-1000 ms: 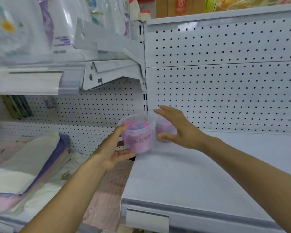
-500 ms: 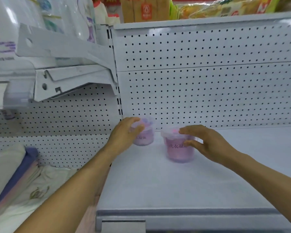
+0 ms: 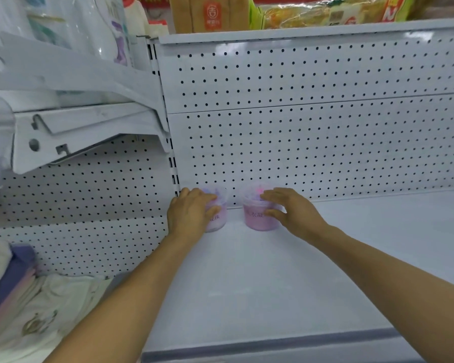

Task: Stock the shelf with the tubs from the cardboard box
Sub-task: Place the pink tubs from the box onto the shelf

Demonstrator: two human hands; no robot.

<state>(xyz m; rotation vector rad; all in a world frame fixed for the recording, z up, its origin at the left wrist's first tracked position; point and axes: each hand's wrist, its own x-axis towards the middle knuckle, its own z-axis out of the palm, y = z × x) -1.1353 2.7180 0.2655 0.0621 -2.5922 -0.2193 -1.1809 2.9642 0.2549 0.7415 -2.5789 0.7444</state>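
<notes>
- Both tubs now sit farther back, against the shelf (image 3: 273,284) back panel.
- Left hand (image 3: 188,214) fingers wrap the left tub (image 3: 218,218); right hand (image 3: 291,213) fingers curl over the right tub (image 3: 257,218).
- Tubs look light, rigid and smooth; hold the sides.

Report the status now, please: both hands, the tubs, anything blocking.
Left hand grips left tub; right hand grips right tub. Both tubs upright at back of shelf, apart. Nothing in the way.
</notes>
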